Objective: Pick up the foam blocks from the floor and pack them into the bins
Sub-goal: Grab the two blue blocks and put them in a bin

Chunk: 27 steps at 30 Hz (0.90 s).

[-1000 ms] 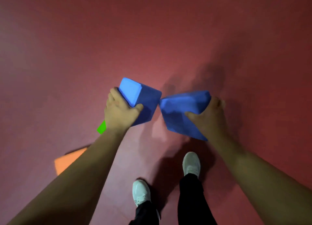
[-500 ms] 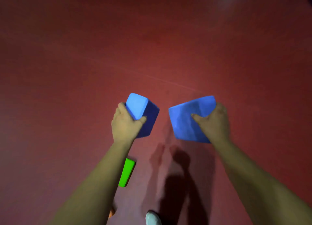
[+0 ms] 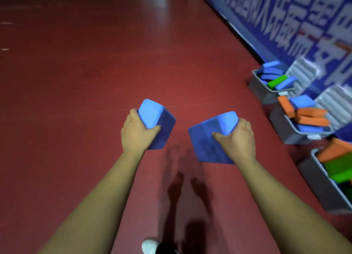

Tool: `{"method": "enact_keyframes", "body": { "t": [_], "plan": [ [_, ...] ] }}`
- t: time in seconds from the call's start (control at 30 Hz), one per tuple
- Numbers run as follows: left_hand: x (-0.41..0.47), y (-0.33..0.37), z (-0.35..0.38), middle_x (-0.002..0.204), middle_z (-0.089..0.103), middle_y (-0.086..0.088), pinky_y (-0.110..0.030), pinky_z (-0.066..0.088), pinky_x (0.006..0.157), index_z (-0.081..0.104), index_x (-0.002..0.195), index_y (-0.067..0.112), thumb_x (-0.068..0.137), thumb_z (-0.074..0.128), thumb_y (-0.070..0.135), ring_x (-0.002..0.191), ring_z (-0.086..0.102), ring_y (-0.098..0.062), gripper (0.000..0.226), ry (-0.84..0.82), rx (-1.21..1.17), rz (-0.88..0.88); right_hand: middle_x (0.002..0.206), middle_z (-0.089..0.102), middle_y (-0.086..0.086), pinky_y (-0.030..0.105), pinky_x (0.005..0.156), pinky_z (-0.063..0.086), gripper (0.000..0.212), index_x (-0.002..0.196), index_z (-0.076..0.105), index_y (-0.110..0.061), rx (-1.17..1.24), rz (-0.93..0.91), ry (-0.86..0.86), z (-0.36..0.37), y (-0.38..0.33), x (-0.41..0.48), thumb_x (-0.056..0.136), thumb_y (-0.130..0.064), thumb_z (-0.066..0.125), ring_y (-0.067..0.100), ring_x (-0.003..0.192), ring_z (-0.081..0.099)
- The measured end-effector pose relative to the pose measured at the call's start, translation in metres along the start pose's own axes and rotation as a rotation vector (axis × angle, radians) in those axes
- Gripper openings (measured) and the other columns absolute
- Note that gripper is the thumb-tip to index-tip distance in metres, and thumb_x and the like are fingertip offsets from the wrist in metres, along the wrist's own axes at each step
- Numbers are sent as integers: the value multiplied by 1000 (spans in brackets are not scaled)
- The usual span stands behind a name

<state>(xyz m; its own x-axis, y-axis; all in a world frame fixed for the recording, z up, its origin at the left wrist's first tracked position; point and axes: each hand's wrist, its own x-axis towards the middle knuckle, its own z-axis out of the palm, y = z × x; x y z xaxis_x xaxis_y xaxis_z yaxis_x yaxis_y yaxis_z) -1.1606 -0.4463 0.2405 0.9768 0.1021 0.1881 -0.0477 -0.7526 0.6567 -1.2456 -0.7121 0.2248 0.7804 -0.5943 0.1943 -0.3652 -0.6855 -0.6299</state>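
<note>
My left hand [image 3: 136, 132] grips a blue foam block [image 3: 158, 122] in the air above the red floor. My right hand [image 3: 238, 139] grips a second blue foam block [image 3: 207, 139], tilted, thumb across its near face. Three grey bins line the right side along the wall. The far bin [image 3: 261, 91] holds blue blocks and a green one. The middle bin [image 3: 283, 126] holds orange and blue blocks. The near bin [image 3: 320, 181] holds orange and green blocks. Both hands are well left of the bins.
A blue banner wall [image 3: 297, 25] with white characters runs along the right behind the bins. Red floor [image 3: 95, 72] stretches ahead and to the left. The toe of my white shoe [image 3: 150, 247] shows at the bottom edge.
The view has lifted and swung right, bringing the bins and wall into sight. The green and orange blocks on the floor have dropped out of view. Both hands still hold their blue blocks.
</note>
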Motion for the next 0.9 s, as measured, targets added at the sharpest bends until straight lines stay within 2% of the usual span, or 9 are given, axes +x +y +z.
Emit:
{"method": "enact_keyframes", "body": {
  "t": [0.13, 0.23, 0.43, 0.6, 0.7, 0.8, 0.9],
  "plan": [
    [-78, 87, 51, 116, 60, -8, -46, 48, 90, 45, 121, 15, 60, 77, 44, 106, 58, -36, 74, -96, 26, 125, 119, 56, 22, 50, 96, 46, 78, 121, 50, -1, -27, 96, 89, -105, 104, -35, 64, -42, 85, 41, 114, 54],
    [-137, 153, 89, 115, 61, -4, -46, 48, 91, 46, 120, 19, 61, 76, 44, 106, 59, -33, 71, -221, -51, 191, 120, 56, 24, 50, 96, 46, 80, 122, 51, 2, -73, 197, 167, -184, 176, -64, 65, -44, 85, 42, 115, 53],
    [-250, 298, 172, 119, 61, -12, -46, 48, 92, 47, 125, 14, 61, 83, 41, 110, 59, -36, 79, -431, -123, 452, 119, 57, 21, 48, 94, 46, 80, 124, 51, -2, -123, 430, 337, -315, 305, -134, 66, -47, 83, 40, 114, 54],
    [-345, 410, 256, 117, 61, -15, -48, 48, 90, 47, 121, 14, 60, 84, 43, 109, 59, -38, 78, -582, -165, 690, 114, 58, 18, 46, 90, 47, 72, 117, 53, -3, -166, 658, 466, -387, 402, -196, 66, -46, 81, 38, 108, 54],
    [-406, 470, 313, 121, 60, -16, -47, 48, 90, 46, 126, 13, 62, 84, 42, 111, 58, -38, 80, -684, -194, 804, 114, 60, 14, 43, 87, 49, 72, 116, 55, -8, -174, 800, 534, -421, 458, -223, 62, -47, 81, 35, 106, 55],
    [-462, 523, 374, 123, 59, -16, -46, 48, 90, 44, 128, 12, 61, 85, 40, 112, 58, -38, 83, -789, -231, 887, 116, 58, 6, 42, 88, 51, 74, 120, 53, -15, -201, 924, 589, -451, 509, -234, 60, -50, 80, 31, 108, 56],
    [-513, 576, 432, 121, 60, -17, -45, 48, 87, 45, 128, 11, 60, 85, 40, 109, 58, -38, 84, -878, -215, 970, 117, 55, 8, 43, 90, 49, 74, 121, 50, -13, -218, 1050, 627, -479, 560, -233, 64, -49, 80, 33, 110, 54]
  ]
}}
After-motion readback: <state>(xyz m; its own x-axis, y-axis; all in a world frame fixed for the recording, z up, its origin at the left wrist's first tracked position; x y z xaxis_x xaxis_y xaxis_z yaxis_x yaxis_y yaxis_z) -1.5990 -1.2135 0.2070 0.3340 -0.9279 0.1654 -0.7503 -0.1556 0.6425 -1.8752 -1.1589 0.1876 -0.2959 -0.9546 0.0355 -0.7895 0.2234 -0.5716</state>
